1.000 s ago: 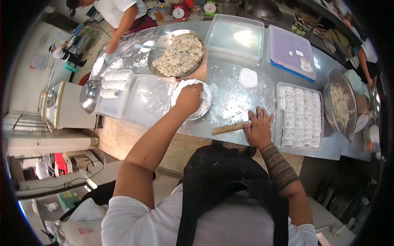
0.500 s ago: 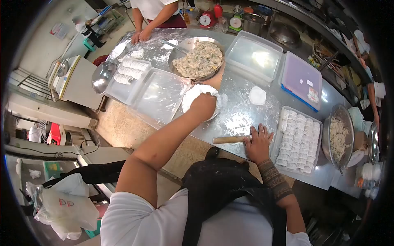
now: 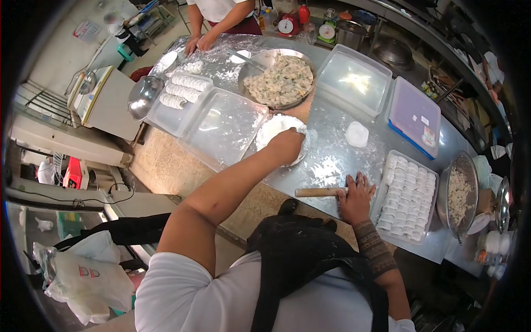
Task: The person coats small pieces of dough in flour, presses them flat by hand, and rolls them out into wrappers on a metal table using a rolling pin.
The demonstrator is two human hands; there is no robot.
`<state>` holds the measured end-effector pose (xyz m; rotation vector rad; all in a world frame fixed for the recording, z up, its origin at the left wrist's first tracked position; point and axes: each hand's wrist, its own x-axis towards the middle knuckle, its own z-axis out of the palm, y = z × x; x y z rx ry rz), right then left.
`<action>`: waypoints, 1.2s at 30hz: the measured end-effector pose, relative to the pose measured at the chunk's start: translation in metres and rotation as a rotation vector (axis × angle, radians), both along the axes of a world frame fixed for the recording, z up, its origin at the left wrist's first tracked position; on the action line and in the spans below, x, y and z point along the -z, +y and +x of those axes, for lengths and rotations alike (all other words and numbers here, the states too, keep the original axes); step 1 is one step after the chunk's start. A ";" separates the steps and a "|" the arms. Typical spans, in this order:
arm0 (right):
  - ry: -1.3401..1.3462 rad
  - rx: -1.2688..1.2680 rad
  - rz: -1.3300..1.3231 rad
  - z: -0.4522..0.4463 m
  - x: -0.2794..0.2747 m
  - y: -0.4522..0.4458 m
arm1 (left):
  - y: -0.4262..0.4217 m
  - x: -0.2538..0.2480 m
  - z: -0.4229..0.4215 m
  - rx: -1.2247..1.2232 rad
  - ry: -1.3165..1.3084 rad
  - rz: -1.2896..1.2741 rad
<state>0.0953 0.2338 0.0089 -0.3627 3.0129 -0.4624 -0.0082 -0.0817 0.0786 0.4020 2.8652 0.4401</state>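
My left hand [image 3: 287,146] is curled, knuckles up, over a bowl of white flour [image 3: 271,128]; its fingertips are hidden. My right hand [image 3: 357,198], at the table's near edge, has its fingers spread flat. The end of a wooden rolling pin [image 3: 318,192] runs under that hand, and the rest of the pin points left. Scattered flour [image 3: 326,171] lies just beyond the pin. Farther back is a flat white dough round [image 3: 357,134]. To the right of my right hand, a clear tray [image 3: 377,213] holds rows of white, floured dough pieces [image 3: 406,193].
A wide metal pan [image 3: 246,91] holds chunky filling with a utensil in it. Clear plastic containers [image 3: 221,124] and a purple-lidded box [image 3: 415,116] stand around. A metal bowl of shredded food [image 3: 458,193] is at right. Another person's hands [image 3: 200,43] rest across the table.
The view has shifted slightly, so the table appears farther right. My left hand stays at the flour bowl, and my right hand stays over the rolling pin's end.
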 end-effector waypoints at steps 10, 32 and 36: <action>0.050 -0.006 -0.016 0.004 0.005 0.001 | -0.011 -0.007 -0.005 -0.005 0.019 -0.036; 0.099 -0.059 -0.070 0.027 0.012 0.022 | 0.095 0.067 0.024 0.300 0.070 0.302; 0.078 -0.058 -0.086 0.026 0.010 0.023 | 0.091 0.071 0.013 0.325 -0.087 0.243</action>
